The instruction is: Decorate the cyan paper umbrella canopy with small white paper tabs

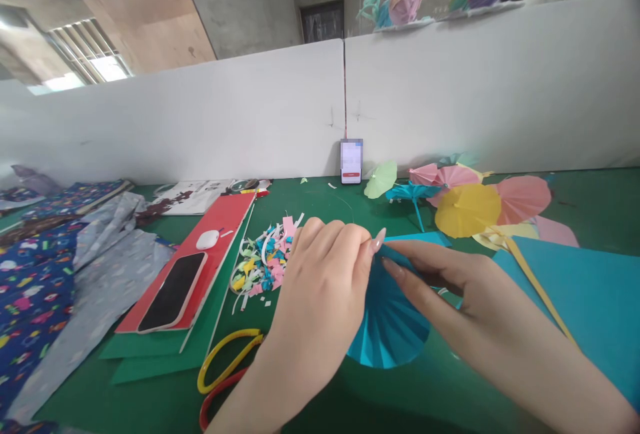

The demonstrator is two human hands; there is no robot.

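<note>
A pleated blue paper fan (390, 327) lies between my hands on the green table (310, 194). My left hand (320, 281) is curled, its fingertips pinching the fan's top edge. My right hand (440, 274) comes in from the right, its fingers pressed on the same folded edge near the left thumb. A large blue paper sheet (590, 301) with a yellow strip (540, 287) across it lies under my right forearm.
Coloured paper scraps (263, 264) lie left of my hands, with yellow-handled scissors (225, 357) nearer me. A phone (173, 291) and a white mouse (207, 239) rest on red card. Paper umbrellas (467, 207) stand behind. Patterned fabric (45, 274) covers the left. Another phone (351, 161) leans against the white partition.
</note>
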